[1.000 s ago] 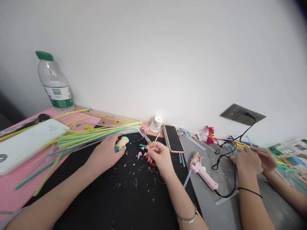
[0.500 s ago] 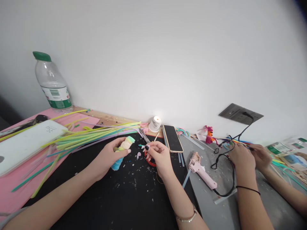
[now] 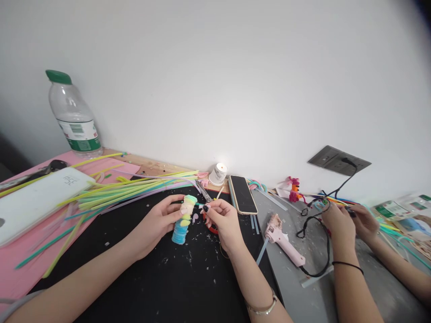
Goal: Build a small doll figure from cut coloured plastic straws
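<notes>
The left hand (image 3: 158,222) has lifted the striped roll (image 3: 183,222) since a second ago. Back then the roll lay on its side. Now it stands up straight on the black mat (image 3: 188,287), near the mat's far edge. The left hand's fingers are closed around its top half. The roll is blue at the bottom, then yellow and pink, with green on top.

The right hand (image 3: 224,220) is just beside it. Its thumb and first finger pinch a tiny green piece (image 3: 198,204) tight, right by the top of the roll.

It looks like the little piece is being put onto the roll's top. That calls for holding the roll very still and moving the piece in slowly.

A bunch of thin coloured sticks (image 3: 134,188) lies at the mat's far left corner. A lit candle (image 3: 218,173), a phone (image 3: 243,194) and a pink glue gun (image 3: 284,244) sit to the right. Another person's hands (image 3: 340,222) work past the glue gun.
</notes>
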Available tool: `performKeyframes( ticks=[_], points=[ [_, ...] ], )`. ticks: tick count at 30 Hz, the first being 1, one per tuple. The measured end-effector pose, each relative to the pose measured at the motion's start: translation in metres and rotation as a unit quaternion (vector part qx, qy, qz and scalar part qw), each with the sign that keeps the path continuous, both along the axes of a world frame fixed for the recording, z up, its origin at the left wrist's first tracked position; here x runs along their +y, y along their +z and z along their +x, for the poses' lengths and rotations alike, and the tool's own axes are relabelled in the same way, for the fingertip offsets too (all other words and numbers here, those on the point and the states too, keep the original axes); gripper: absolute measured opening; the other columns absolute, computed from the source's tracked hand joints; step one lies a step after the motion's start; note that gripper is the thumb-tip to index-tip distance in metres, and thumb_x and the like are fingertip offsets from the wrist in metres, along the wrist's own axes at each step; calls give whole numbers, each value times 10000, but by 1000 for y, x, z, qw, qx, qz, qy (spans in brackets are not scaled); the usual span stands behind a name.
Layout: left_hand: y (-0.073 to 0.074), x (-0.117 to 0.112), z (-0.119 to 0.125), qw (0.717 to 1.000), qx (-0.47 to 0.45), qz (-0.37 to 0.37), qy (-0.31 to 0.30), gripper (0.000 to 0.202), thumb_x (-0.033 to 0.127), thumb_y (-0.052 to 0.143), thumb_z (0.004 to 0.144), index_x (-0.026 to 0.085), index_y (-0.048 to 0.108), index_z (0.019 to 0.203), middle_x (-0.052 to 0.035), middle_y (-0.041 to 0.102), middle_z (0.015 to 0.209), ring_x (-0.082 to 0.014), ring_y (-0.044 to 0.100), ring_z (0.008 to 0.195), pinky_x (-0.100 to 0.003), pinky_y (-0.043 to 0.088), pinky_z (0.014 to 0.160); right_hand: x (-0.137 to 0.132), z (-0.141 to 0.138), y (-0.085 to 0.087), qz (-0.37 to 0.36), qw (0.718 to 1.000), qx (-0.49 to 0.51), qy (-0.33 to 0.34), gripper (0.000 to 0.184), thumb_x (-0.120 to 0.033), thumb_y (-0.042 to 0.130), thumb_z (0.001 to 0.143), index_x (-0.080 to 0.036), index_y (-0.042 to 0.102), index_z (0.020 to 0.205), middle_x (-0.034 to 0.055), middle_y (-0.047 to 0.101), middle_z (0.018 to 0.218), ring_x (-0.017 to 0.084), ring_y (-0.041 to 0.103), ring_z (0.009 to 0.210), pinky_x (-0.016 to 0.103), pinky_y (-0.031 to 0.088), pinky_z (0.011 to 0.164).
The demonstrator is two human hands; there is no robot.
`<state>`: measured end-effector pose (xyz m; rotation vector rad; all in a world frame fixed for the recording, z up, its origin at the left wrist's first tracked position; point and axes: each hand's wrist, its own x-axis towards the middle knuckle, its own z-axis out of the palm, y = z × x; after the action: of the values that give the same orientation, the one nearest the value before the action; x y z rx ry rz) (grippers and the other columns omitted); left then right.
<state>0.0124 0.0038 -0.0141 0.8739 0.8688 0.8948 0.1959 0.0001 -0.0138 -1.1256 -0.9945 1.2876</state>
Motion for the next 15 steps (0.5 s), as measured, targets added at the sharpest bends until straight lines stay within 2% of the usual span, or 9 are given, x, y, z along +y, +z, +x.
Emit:
performKeyframes(
  ticks=[7,15],
  points=[
    [-6,-1,1,995,59,86,-2,526,323,724,773,219,502,1239,-96,605,1259,-258,597,1124,-365,493,925,2,2,-3,-16,1000,14,13,204,-278,789,655,-137,650,703,15,676,593,48,458,405,170,373,408],
    [-11,0,2,993,49,109,-20,484,314,736,764,222,544,1199,-74,650,1196,-244,610,1116,-349,519,915,2,3,-1,-44,996,58,43,239,-279,822,622,-140,636,683,21,696,589,45,459,377,154,313,357]
  ],
)
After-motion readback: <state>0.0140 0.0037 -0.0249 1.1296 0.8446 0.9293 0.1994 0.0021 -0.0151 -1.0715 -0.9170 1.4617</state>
